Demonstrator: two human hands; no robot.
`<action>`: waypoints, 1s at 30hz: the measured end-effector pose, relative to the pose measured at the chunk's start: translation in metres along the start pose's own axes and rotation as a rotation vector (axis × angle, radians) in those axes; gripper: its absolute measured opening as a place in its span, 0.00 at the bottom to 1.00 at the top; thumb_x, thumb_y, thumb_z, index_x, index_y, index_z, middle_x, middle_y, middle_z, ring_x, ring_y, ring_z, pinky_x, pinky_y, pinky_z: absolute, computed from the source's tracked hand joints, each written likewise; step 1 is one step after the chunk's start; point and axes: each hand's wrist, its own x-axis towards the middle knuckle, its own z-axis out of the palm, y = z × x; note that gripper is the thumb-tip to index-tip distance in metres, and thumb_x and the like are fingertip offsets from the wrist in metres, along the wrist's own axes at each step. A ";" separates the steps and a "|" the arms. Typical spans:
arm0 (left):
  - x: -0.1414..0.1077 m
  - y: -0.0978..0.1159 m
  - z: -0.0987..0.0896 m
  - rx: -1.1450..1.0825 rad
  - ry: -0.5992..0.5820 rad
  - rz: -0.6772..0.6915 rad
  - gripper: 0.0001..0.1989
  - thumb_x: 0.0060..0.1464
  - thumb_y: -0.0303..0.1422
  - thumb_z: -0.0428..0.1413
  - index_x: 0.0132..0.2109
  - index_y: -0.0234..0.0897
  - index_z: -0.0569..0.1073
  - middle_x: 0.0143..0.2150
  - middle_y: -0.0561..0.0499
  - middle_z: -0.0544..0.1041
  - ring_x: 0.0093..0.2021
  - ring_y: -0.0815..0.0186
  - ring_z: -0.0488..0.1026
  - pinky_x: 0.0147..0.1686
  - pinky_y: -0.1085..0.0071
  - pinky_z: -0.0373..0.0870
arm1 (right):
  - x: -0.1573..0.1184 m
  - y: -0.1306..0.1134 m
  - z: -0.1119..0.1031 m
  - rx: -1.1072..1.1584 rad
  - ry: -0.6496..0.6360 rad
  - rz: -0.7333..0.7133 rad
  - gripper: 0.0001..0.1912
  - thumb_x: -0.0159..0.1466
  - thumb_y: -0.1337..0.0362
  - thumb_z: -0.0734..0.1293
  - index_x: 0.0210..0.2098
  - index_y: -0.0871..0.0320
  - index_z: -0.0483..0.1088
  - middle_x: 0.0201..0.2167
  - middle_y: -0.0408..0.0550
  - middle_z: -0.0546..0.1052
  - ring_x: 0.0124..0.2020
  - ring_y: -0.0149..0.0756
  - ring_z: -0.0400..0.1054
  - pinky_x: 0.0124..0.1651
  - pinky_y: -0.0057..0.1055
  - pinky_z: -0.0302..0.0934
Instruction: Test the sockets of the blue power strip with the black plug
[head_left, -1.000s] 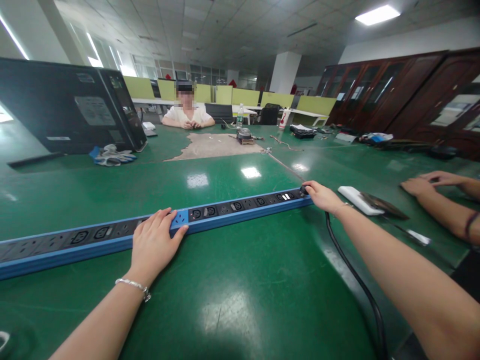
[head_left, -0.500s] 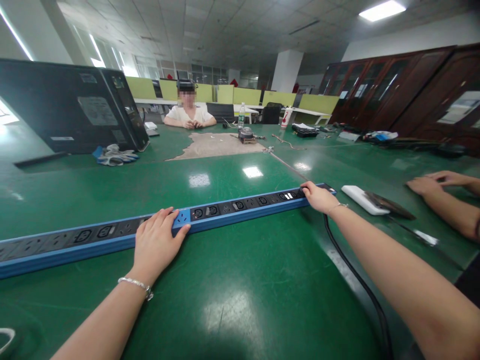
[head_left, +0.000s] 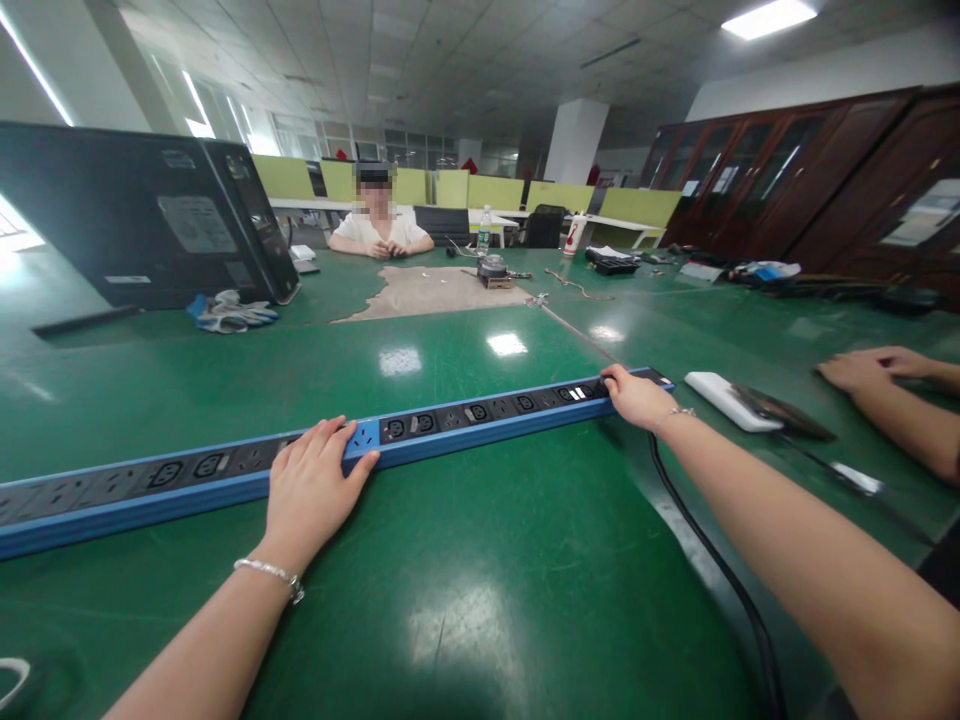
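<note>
A long blue power strip [head_left: 450, 440] with a row of black sockets lies slantwise across the green table. My left hand [head_left: 311, 480] rests over it left of its middle, beside a blue socket. Its fingers lie across the top and reach the far edge, while the thumb sits along the near side. Close to the strip's right end, my right hand [head_left: 636, 398] is closed on a black plug [head_left: 602, 384] at a socket. The plug is mostly hidden by my fingers. From beneath that hand a black power cord [head_left: 705, 540] runs down toward the table's near edge.
Right of the strip lies a white box-like item [head_left: 731, 400] with a dark object against it. Another person's hands [head_left: 859, 372] rest farther right. A black computer case [head_left: 150, 215] and gloves [head_left: 232, 312] stand at left. Across the table sits a person [head_left: 382, 235].
</note>
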 end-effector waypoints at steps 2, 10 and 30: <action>0.000 0.000 0.000 0.008 0.002 -0.001 0.27 0.58 0.47 0.43 0.57 0.35 0.68 0.60 0.42 0.68 0.60 0.53 0.62 0.58 0.54 0.56 | 0.001 0.000 -0.002 0.011 -0.008 0.004 0.22 0.67 0.58 0.49 0.55 0.56 0.62 0.40 0.57 0.77 0.40 0.45 0.73 0.44 0.39 0.61; 0.000 -0.001 0.002 0.011 0.023 0.019 0.27 0.58 0.47 0.43 0.56 0.36 0.68 0.59 0.42 0.69 0.59 0.53 0.63 0.57 0.56 0.56 | -0.011 -0.004 0.000 0.085 0.080 0.056 0.24 0.67 0.57 0.48 0.55 0.53 0.64 0.44 0.54 0.77 0.42 0.44 0.72 0.45 0.38 0.61; -0.001 -0.002 0.002 0.037 0.008 0.006 0.26 0.58 0.47 0.45 0.57 0.37 0.68 0.59 0.45 0.68 0.60 0.54 0.62 0.58 0.56 0.54 | -0.018 -0.004 0.024 0.333 0.329 0.164 0.24 0.65 0.53 0.51 0.52 0.52 0.69 0.46 0.53 0.76 0.44 0.48 0.70 0.45 0.38 0.61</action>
